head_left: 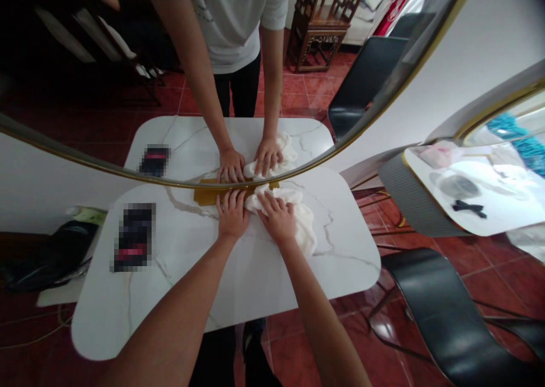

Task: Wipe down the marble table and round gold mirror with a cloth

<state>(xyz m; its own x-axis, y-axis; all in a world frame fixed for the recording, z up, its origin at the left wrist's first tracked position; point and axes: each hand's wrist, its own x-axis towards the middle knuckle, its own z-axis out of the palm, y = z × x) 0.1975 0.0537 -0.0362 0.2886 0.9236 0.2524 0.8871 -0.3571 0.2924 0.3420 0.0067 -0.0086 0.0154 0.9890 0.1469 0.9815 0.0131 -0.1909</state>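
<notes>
Head view: left fingers lie outspread, right fingers splay on cloth seemingly elongated toward near right.

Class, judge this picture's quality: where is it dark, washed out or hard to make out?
In the head view, the mirror's upper left sinks into darkness; the side table at right looks washed out; coarse pixel blocks mask an item at left; the left hand, right hand and white cloth show fairly clearly.
</notes>
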